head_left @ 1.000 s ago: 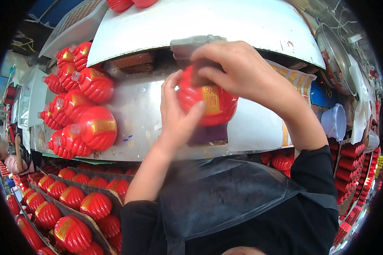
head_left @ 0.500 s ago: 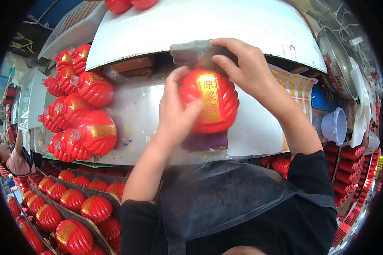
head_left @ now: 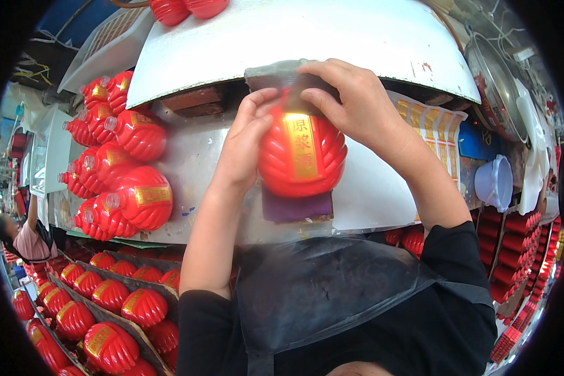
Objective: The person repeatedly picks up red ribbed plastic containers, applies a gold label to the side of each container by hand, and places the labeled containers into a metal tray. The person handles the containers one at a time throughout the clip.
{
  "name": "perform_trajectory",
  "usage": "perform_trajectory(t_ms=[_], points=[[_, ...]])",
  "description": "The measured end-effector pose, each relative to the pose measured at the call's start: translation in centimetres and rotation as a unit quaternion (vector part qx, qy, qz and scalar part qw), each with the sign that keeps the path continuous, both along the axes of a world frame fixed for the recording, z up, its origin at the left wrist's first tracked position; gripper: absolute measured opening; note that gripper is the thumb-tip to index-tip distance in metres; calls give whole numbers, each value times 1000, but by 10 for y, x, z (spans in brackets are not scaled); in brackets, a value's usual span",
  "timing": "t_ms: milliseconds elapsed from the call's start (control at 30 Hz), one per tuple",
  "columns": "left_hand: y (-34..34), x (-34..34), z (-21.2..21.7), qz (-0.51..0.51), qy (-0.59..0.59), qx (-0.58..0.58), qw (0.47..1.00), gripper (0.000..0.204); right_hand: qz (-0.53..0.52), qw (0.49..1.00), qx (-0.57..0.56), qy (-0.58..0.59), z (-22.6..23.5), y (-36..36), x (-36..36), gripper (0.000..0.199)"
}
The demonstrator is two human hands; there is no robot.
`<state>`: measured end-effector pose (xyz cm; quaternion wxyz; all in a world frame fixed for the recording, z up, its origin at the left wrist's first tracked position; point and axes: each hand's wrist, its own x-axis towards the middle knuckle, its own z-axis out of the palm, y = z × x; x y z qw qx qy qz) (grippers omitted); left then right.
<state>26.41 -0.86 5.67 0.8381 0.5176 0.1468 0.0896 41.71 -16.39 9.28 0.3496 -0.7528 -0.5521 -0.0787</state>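
A: Entry, head view. Red ribbed jar [head_left: 302, 150] sits on a purple pad [head_left: 296, 207] at the middle of the metal bench [head_left: 194, 156], gold label strip facing up toward the camera.

B: Hands?

A: Left hand [head_left: 247, 147] lies flat against the jar's left flank, fingers [head_left: 257, 106] close together and curved to the ribs. Right hand [head_left: 351, 103] comes over the top end, fingers [head_left: 323, 100] narrow and bent, pinching at a grey cloth or wrap [head_left: 276, 72] at the jar's neck. Whether the cap is under that cloth, I cannot tell.

B: Why the flat left hand?

A: Likely bracing. The jar is round and would roll; the pad under it probably serves the same end and spares the surface.

B: Label up for a reason?

A: Probably so the strip stays in view while the top is worked. That is a judgement.

B: Surroundings?

A: Finished-looking jars [head_left: 138, 194] with clear caps lie stacked on their sides at the bench's left, well apart from the hands. More red jars fill cardboard trays [head_left: 106, 301] below left. A strip of gold labels [head_left: 435, 128] hangs just right of the right wrist. A pale plastic tub [head_left: 495, 182] sits farther right. Another person's sleeve [head_left: 28, 241] shows at far left.
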Motion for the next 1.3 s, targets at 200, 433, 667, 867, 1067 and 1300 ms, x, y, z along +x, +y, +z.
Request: perform_trajectory(t_ms=[200, 433, 667, 867, 1067, 1300], points=[[-4, -8, 4, -27, -24, 116, 993, 83, 3, 999, -10, -30, 17, -2, -9, 30], [-7, -12, 16, -47, -30, 203, 977, 99, 78, 997, 24, -9, 43, -15, -15, 36], [-19, -14, 30, -27, -38, 223, 974, 82, 61, 996, 4, -68, 49, -20, -38, 35], [-16, -4, 33, 9, -8, 187, 982, 59, 67, 986, 114, -103, 26, -40, -29, 28], [-2, 3, 21, 80, 10, 95, 992, 33, 179, 959, 163, -145, -14, -52, -89, 17], [3, 0, 10, 125, 0, 15, 992, 31, 41, 986, 158, -19, -29, -58, -78, 21]])
